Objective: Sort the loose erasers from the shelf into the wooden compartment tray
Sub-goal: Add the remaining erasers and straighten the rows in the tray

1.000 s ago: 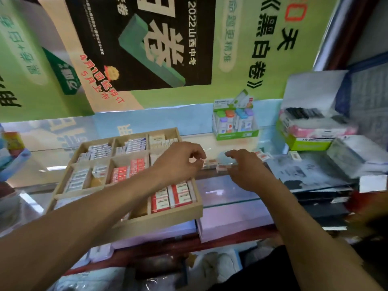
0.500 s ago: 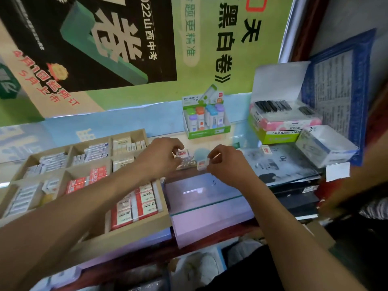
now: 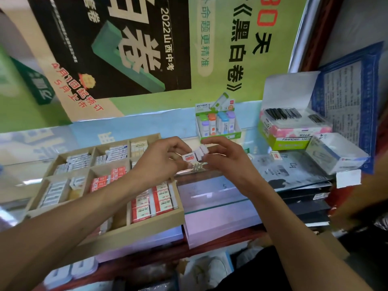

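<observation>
Both hands meet above the glass shelf [image 3: 214, 192], just right of the wooden compartment tray [image 3: 147, 224]. My left hand [image 3: 159, 160] pinches a small white eraser with a red label [image 3: 190, 159]. My right hand [image 3: 226, 160] pinches a couple of white erasers [image 3: 202, 151] pressed against it. Another loose eraser [image 3: 276, 155] lies on the shelf to the right. The tray holds rows of red-and-white and blue-and-white erasers in its compartments.
A green display box of coloured correction tapes [image 3: 218, 127] stands behind my hands. A pink-and-green box of black items [image 3: 294, 131] and a clear-wrapped white box [image 3: 333, 152] sit at the right. Posters cover the back wall. A printed sheet [image 3: 294, 171] lies on the shelf.
Both hands have lifted off the shelf with erasers and come together, now held a little above it. The view has shifted right and closer.
</observation>
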Motion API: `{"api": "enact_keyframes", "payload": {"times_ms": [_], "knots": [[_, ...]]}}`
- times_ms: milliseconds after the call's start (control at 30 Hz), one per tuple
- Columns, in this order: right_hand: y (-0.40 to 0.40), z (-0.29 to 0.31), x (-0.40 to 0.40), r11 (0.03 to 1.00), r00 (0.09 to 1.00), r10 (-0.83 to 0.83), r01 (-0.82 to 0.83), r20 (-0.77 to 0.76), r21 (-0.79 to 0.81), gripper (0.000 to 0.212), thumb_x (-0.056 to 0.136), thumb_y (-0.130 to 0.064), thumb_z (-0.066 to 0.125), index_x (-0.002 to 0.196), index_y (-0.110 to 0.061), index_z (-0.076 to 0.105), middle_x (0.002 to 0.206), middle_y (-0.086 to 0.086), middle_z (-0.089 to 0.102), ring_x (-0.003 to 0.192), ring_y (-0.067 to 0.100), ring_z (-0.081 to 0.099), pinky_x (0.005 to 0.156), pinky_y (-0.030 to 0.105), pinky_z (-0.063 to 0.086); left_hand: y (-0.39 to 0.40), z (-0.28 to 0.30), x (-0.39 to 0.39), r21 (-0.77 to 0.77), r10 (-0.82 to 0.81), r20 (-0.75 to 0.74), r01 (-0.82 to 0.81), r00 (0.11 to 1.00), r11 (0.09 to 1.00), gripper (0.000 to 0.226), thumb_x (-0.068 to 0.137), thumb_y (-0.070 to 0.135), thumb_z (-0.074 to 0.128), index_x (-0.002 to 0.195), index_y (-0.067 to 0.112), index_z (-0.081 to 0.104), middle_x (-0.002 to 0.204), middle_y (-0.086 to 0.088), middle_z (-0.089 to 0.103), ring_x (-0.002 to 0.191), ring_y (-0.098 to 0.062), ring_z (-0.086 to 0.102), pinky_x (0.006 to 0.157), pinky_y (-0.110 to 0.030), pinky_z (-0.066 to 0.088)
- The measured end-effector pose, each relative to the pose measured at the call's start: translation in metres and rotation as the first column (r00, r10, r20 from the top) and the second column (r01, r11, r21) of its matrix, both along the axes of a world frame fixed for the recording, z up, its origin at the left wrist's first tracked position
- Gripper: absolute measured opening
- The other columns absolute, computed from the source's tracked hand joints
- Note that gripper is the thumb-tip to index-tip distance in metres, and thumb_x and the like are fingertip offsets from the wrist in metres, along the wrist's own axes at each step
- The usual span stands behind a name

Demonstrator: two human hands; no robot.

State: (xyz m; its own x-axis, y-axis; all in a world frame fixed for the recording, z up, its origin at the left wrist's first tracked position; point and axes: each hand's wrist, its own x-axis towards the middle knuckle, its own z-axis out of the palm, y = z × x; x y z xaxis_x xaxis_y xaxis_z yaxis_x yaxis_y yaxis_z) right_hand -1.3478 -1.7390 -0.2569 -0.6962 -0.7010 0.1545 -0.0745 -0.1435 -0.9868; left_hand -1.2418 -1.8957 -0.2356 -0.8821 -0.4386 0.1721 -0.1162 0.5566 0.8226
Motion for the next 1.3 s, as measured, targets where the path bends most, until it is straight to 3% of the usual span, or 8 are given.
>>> {"api": "enact_keyframes", "payload": {"times_ms": [167,467,567,667,800,967,1133,1300], "knots": [[-0.014,0.007,0.018,0.999,0.993,-0.035,0.039,-0.116,0.029,0.037,0.078,0.001,0.074,0.110,-0.015,0.065,0.091,0.008,0.071,0.076,0.011,0.067,0.062,0.021,0.052,-0.003,0.002,0.018,0.006,0.037,-0.033,-0.037,0.999,0.999,0.024,0.069,0.011,0.085,0.084,0.020,0.069,0.082,-0.001,0.071,0.065,-0.013,0.066,0.067,-0.022,0.054],[-0.059,0.006,0.065,0.993,0.992,0.033,-0.019,-0.125,0.113,0.032,0.077,-0.005,0.073,0.098,-0.024,0.058,0.093,-0.003,0.067,0.079,0.008,0.069,0.068,0.032,0.058,-0.042,-0.002,0.089,-0.108,0.127,-0.030,-0.129,0.991,0.986,0.012,0.082,0.018,0.075,0.083,0.029,0.071,0.082,0.014,0.072,0.078,-0.004,0.066,0.075,-0.024,0.055],[-0.078,0.012,0.079,0.984,0.971,0.099,-0.063,-0.220,0.165,0.027,0.081,-0.007,0.068,0.099,-0.026,0.064,0.094,-0.007,0.067,0.078,0.007,0.069,0.067,0.022,0.057,-0.064,-0.007,0.118,-0.087,0.239,-0.089,-0.247,0.967,0.965,0.022,0.085,0.007,0.068,0.079,0.028,0.070,0.078,0.015,0.071,0.074,-0.004,0.067,0.073,-0.024,0.052],[-0.104,0.019,0.093,0.972,0.930,0.189,-0.132,-0.315,0.195,0.030,0.084,-0.012,0.064,0.108,-0.030,0.064,0.100,-0.006,0.066,0.078,0.012,0.070,0.072,0.035,0.060,-0.088,-0.009,0.147,-0.077,0.375,-0.115,-0.385,0.920,0.920,0.024,0.085,0.004,0.065,0.076,0.026,0.069,0.072,0.017,0.070,0.073,0.000,0.066,0.070,-0.016,0.049],[-0.148,0.027,0.113,0.951,0.872,0.274,-0.184,-0.405,0.246,0.036,0.086,-0.015,0.063,0.120,-0.026,0.061,0.109,-0.003,0.059,0.082,0.018,0.070,0.076,0.040,0.059,-0.125,-0.015,0.180,-0.136,0.555,-0.102,-0.564,0.825,0.814,0.016,0.083,0.009,0.064,0.081,0.023,0.071,0.085,0.010,0.072,0.084,-0.005,0.066,0.080,-0.023,0.051],[-0.205,0.039,0.138,0.918,0.653,0.377,-0.169,-0.657,0.358,0.033,0.086,-0.017,0.064,0.119,-0.013,0.061,0.107,-0.001,0.059,0.090,0.010,0.057,0.073,0.019,0.045,-0.143,-0.027,0.197,-0.112,0.624,-0.145,-0.640,0.768,0.761,0.013,0.088,0.016,0.063,0.088,0.029,0.066,0.084,0.021,0.064,0.084,0.005,0.060,0.069,-0.010,0.042],[-0.244,0.026,0.153,0.792,0.168,0.602,-0.001,-0.781,0.610,0.020,0.082,-0.024,0.062,0.098,-0.012,0.064,0.094,0.005,0.055,0.092,0.023,0.054,0.075,0.033,0.043,-0.157,-0.043,0.203,-0.011,0.628,-0.161,-0.638,0.761,0.770,0.015,0.089,0.013,0.059,0.086,0.027,0.065,0.087,0.011,0.070,0.084,-0.003,0.063,0.074,-0.021,0.049],[-0.255,0.019,0.165,0.713,0.087,0.691,0.079,-0.718,0.696,0.019,0.078,-0.023,0.062,0.069,-0.020,0.045,0.073,-0.004,0.042,0.077,0.018,0.048,0.059,0.031,0.035,-0.165,-0.051,0.211,0.077,0.692,-0.095,-0.687,0.716,0.722,0.008,0.089,0.022,0.063,0.084,0.027,0.065,0.086,0.009,0.068,0.077,-0.009,0.063,0.069,-0.027,0.050]]}}
